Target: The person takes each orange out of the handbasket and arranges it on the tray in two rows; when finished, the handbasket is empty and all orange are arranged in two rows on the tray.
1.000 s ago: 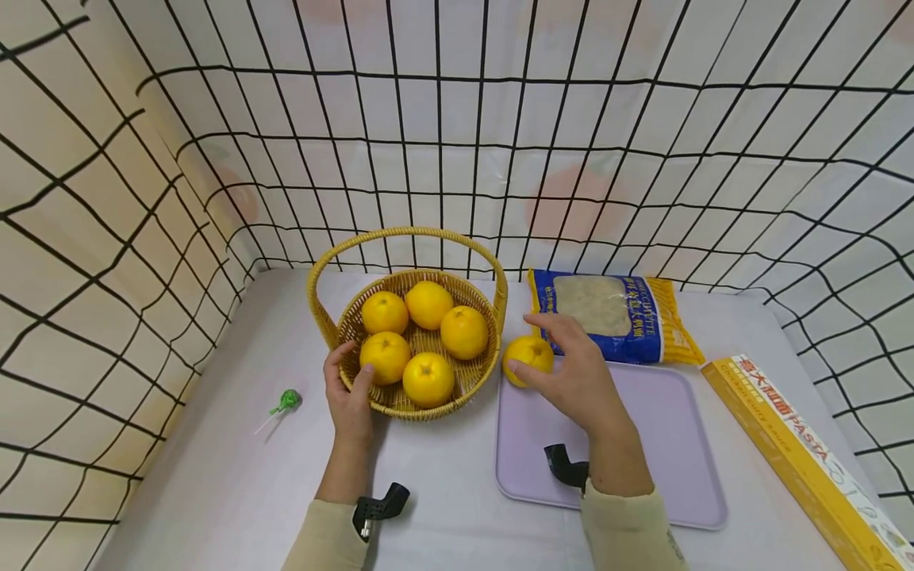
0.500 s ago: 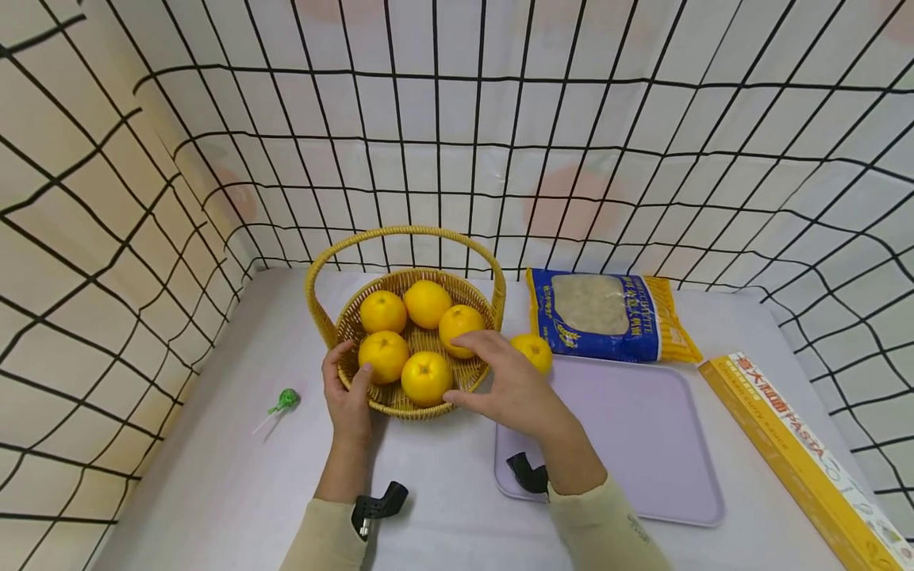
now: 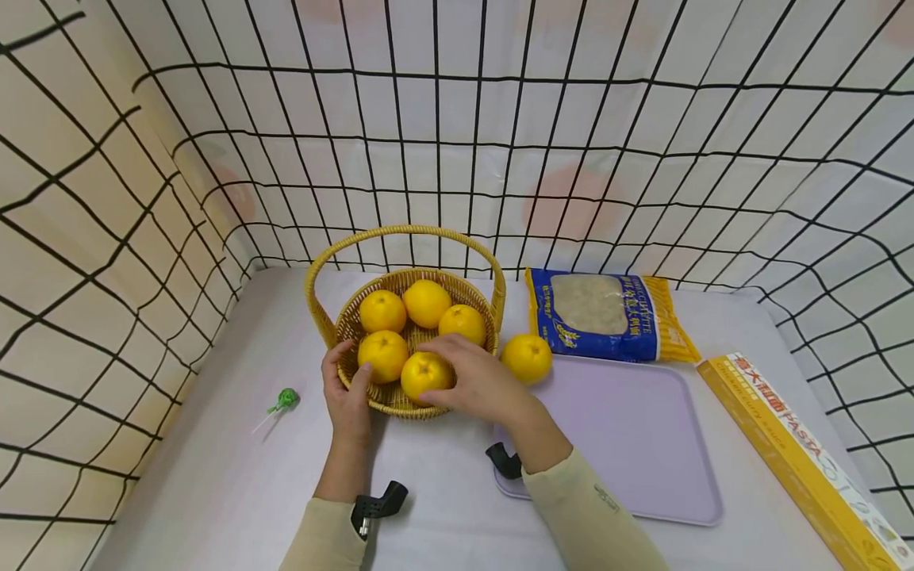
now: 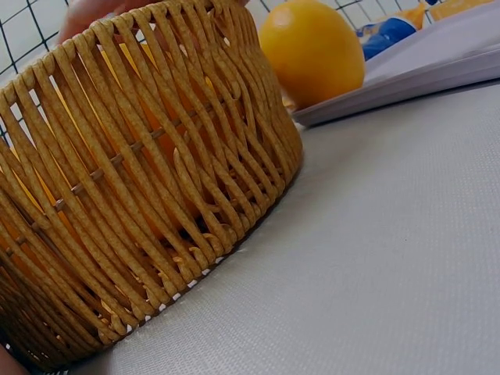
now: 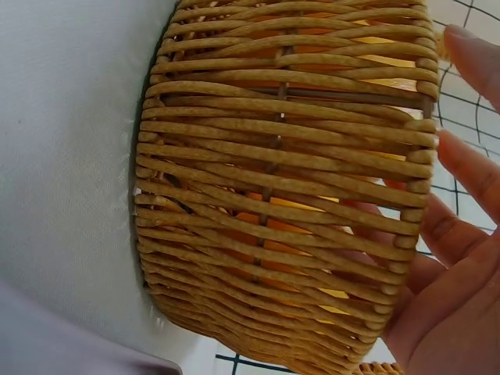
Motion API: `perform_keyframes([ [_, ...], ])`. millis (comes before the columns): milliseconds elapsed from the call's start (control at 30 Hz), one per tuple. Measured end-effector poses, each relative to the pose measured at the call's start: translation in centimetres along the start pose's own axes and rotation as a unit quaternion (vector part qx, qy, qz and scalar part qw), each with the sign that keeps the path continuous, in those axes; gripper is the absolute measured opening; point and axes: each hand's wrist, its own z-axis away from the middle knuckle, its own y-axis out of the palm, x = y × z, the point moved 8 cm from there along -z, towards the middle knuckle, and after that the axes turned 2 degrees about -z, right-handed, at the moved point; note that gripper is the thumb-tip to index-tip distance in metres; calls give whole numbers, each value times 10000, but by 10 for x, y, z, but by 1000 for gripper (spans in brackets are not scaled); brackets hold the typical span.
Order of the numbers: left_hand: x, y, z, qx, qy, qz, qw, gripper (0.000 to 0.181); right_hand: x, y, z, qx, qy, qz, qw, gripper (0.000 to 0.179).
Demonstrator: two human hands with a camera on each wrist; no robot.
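Observation:
A woven wicker basket [image 3: 395, 408] with a tall arched handle [image 3: 410, 230] holds several yellow-orange oranges. My left hand [image 3: 350, 406] grips the basket's left front rim, its thumb over the inside beside one orange [image 3: 383, 356]. Reaching over the right front rim, my right hand [image 3: 480, 382] holds the front orange [image 3: 423, 374], fingers on the far side and thumb at the near side. The right wrist view shows those fingers [image 5: 465, 168] passing behind the basket wall. Outside the basket, another orange [image 3: 527, 358] rests at the far left corner of a lilac tray [image 3: 628, 436].
A blue and yellow pasta bag [image 3: 607, 316] lies behind the tray. To the right is a long pasta box [image 3: 800, 460]. A green lollipop [image 3: 287, 399] lies at the left. Black wire mesh [image 3: 485, 147] encloses the back and sides of the white table.
My right hand has left the orange by the tray and moved left to the front orange in the basket. My left hand stays on the basket rim.

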Motion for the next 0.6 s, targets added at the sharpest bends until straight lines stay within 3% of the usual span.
perform_keyframes([
  [600, -1, 0, -1, -21, 105, -67, 9999, 45, -1, 9, -15, 484, -83, 303, 9983, 77],
])
